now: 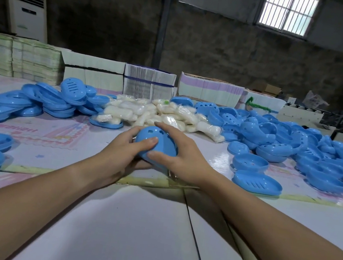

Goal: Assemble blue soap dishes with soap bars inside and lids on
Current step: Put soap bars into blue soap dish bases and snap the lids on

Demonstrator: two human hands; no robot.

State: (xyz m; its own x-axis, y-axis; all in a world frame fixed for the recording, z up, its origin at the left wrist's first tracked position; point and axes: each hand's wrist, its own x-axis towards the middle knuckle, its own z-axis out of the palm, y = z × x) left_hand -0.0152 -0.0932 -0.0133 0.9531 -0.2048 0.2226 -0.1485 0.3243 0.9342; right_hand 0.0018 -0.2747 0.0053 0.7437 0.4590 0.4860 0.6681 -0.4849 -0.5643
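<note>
Both hands grasp one blue soap dish [156,147] just above the table [129,223], centre near: left hand [129,148] curled round its left side, thumb on the domed top, right hand [181,153] wrapped over its right side. Holed dome faces up toward camera, tilted; long axis runs near-right to far-left. Looks light, stiff, smooth plastic, likely slippery; best held at the rim edges. Wrapped soap bars [159,114] lie behind it, loose blue dish parts [297,146] far right.

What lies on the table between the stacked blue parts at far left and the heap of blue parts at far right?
In the head view, a pile of wrapped soap bars lies between the left stack and the right heap, beyond the dish held in both hands.
</note>
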